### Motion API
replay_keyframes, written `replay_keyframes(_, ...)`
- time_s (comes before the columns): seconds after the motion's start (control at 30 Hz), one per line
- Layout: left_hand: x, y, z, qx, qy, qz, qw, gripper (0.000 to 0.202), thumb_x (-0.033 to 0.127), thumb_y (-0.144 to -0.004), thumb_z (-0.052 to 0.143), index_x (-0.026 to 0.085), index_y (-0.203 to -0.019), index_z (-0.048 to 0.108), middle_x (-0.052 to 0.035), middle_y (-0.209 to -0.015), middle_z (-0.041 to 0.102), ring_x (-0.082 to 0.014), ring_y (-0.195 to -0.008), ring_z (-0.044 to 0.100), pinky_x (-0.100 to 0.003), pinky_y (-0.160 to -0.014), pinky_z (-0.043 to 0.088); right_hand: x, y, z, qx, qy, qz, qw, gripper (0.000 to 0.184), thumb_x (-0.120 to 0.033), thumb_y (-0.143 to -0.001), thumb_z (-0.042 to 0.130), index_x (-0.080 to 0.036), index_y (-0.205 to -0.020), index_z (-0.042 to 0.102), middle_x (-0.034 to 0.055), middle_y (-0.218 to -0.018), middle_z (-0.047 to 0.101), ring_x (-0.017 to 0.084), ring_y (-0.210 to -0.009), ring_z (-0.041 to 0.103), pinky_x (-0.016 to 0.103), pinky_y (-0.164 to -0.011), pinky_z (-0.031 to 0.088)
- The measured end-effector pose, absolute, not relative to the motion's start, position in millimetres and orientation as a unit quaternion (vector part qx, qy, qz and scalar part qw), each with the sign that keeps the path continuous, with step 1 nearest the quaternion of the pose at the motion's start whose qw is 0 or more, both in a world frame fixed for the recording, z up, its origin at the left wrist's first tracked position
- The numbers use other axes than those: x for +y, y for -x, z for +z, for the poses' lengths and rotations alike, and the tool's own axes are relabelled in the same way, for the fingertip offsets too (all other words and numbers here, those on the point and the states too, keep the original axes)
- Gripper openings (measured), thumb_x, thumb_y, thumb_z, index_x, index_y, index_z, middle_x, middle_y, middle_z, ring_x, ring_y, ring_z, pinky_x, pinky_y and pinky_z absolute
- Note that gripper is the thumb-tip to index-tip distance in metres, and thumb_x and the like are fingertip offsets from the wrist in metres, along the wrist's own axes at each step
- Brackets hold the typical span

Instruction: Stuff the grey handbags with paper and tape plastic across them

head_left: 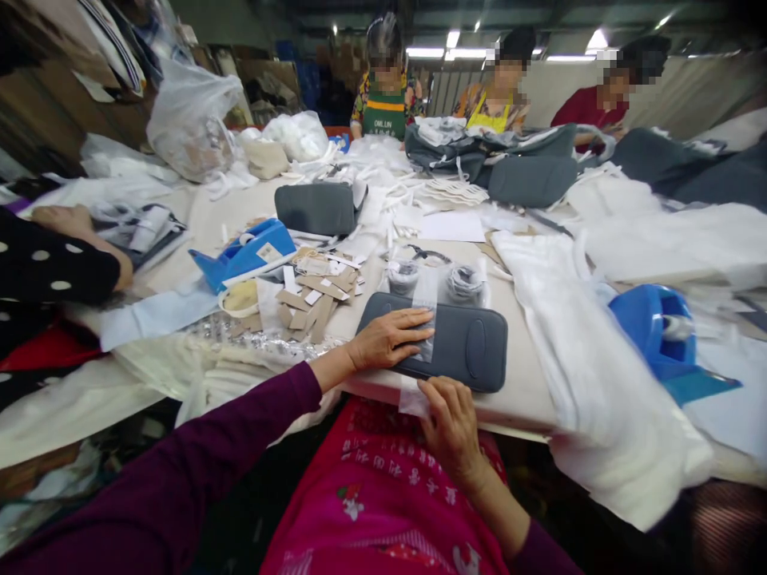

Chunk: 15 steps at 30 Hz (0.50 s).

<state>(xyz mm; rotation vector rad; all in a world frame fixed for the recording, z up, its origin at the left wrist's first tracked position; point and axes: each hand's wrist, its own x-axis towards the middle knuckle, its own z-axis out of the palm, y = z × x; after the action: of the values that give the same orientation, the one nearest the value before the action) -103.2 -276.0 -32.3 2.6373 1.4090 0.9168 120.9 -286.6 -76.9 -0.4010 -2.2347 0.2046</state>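
A dark grey padded case (459, 343) with rounded corners lies flat at the table's front edge. My left hand (388, 339) rests on its left half, fingers stretched out over a translucent strip (425, 297) that looks like tape. This strip runs across the case from between two coiled grey cables, the left coil (402, 275) and the right coil (466, 281), just behind it. At the front edge my right hand (452, 423) pinches a translucent end piece (413, 397) between thumb and fingers. Whether that piece joins the strip on top is hidden.
Blue tape dispensers stand left (255, 247) and right (656, 327). Cardboard scraps (315, 299) lie left of the case, white padded fabric (557, 319) to its right. Another grey piece (315, 209) sits behind. A neighbour's spotted sleeve (53, 259) enters from the left; several people work opposite.
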Motion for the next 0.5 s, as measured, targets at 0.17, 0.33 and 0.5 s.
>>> replay_keyframes(0.17,-276.8,103.5,-31.7,0.451,-0.840,0.302,0.017,0.040,0.023,-0.090,0.056,0.017,-0.130,0.055,-0.0128,-0.144,0.046,-0.0232,-0.137,0.038,-0.044,-0.114,0.034,-285.3,-119.9,-63.0,-0.910,0.133,0.068,0.387,0.019,-0.008,-0.090,0.050,-0.019,-0.096,0.064,0.0069,-0.092,0.064,0.020,-0.093,0.052,0.034,-0.079,0.041)
replay_keyframes(0.33,-276.8,103.6,-31.9,0.454,-0.836,0.307,0.016,0.040,0.022,-0.090,0.056,0.018,-0.129,0.056,-0.0123,-0.144,0.047,-0.0232,-0.136,0.039,-0.044,-0.114,0.035,-296.1,-116.4,-49.2,-0.920,0.130,0.075,0.361,0.020,-0.009,-0.092,0.049,-0.018,-0.085,0.065,0.0029,-0.070,0.060,0.016,-0.076,0.050,0.033,-0.070,0.036)
replay_keyframes(0.5,-276.6,104.0,-32.6,0.455,-0.835,0.310,0.008,0.041,0.022,-0.089,0.057,0.018,-0.130,0.055,-0.0130,-0.143,0.047,-0.0231,-0.136,0.039,-0.044,-0.113,0.035,-290.0,-107.9,-26.8,-0.930,0.109,0.082,0.341,0.023,-0.011,-0.092,0.048,-0.019,-0.079,0.065,0.0022,-0.068,0.059,0.015,-0.071,0.049,0.033,-0.068,0.034)
